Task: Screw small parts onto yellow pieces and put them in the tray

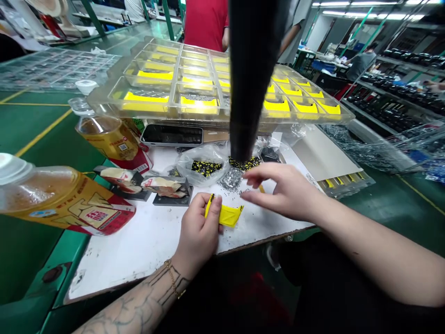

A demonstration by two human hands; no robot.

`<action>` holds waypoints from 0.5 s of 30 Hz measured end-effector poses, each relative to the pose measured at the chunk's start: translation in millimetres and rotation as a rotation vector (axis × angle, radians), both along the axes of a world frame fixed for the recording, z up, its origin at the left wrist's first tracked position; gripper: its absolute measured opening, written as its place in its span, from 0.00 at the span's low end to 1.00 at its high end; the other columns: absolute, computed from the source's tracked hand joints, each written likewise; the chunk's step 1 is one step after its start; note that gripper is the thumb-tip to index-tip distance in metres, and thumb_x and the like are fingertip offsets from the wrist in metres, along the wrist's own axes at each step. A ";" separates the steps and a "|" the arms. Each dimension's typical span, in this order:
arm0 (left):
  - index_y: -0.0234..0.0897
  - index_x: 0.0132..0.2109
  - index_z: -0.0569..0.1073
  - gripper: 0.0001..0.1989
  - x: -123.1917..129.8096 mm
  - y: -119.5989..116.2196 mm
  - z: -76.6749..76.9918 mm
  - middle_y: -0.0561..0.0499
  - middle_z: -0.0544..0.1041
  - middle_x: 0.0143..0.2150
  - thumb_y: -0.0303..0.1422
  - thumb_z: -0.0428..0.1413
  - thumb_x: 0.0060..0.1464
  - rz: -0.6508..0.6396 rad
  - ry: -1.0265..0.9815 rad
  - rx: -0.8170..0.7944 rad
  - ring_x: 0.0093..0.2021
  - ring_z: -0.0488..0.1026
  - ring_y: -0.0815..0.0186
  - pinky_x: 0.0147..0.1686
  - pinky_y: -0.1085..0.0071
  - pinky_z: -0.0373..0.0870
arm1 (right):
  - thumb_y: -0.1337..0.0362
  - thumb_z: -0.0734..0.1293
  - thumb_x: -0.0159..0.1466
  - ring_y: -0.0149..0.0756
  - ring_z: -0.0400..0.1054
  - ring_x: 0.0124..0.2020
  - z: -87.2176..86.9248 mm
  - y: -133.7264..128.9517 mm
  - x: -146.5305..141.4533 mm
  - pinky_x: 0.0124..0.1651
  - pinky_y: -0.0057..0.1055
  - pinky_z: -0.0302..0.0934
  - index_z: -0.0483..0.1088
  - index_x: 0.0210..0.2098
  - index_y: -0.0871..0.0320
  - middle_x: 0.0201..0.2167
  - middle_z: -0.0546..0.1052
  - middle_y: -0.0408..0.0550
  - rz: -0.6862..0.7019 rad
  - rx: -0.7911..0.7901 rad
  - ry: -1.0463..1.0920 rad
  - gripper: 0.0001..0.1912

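Note:
Between the thumb and fingers of my left hand (199, 225) is a small yellow plastic part (230, 216), tilted, with dark bits at its two upper corners. My right hand (288, 191) hovers just right of it, thumb and fingers apart, and I see nothing in its grasp. Close to those fingertips lie a heap of tiny silvery pieces (232, 178) and loose dark specks on the white board (146, 236). Behind them, a clear plastic bag (186, 162) holds small black-and-yellow pieces (207, 168), and more such pieces (252, 162) lie to its right.
A clear compartment tray (175, 95) of yellow parts spans the back. A dark post (250, 79) hangs in front of it. Two drink bottles (76, 199) lean at left, near grey blocks (172, 197) with wrapped tops. A phone (172, 134) rests under the tray. A person in red (205, 25) stands beyond.

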State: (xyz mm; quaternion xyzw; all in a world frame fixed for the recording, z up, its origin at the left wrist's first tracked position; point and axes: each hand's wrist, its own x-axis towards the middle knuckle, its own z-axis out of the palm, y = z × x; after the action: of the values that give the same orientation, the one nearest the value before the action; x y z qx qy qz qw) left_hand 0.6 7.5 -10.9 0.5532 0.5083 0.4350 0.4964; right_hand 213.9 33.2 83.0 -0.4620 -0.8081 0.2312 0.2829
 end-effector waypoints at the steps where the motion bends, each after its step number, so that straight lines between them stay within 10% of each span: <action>1: 0.41 0.39 0.64 0.15 0.4 0.2 0.5 0.58 0.69 0.21 0.47 0.50 0.66 -0.001 -0.005 -0.006 0.21 0.67 0.67 0.22 0.73 0.63 | 0.53 0.73 0.62 0.36 0.73 0.38 -5.9 -0.3 4.2 0.45 0.33 0.65 0.76 0.44 0.58 0.37 0.79 0.47 0.068 -0.014 -0.067 0.17; 6: 0.40 0.38 0.67 0.13 2.3 0.7 4.9 0.57 0.67 0.24 0.45 0.52 0.66 0.036 0.068 0.073 0.24 0.65 0.68 0.24 0.73 0.62 | 0.56 0.69 0.66 0.37 0.74 0.40 -25.1 -5.8 6.1 0.43 0.33 0.65 0.79 0.44 0.58 0.39 0.80 0.50 0.267 0.008 -0.156 0.13; 15: 0.39 0.40 0.67 0.13 0.0 1.0 -1.2 0.53 0.71 0.30 0.45 0.51 0.66 0.015 0.068 0.062 0.28 0.69 0.67 0.27 0.72 0.66 | 0.63 0.71 0.63 0.34 0.75 0.38 -29.0 -10.8 -9.1 0.44 0.30 0.67 0.80 0.38 0.58 0.35 0.82 0.47 0.105 -0.347 0.160 0.07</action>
State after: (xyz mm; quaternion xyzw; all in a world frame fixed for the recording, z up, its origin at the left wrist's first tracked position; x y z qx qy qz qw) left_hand 0.5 8.5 -12.2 0.5789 0.5153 0.4353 0.4581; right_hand 204.8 22.4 54.0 -0.4412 -0.7540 0.4174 0.2501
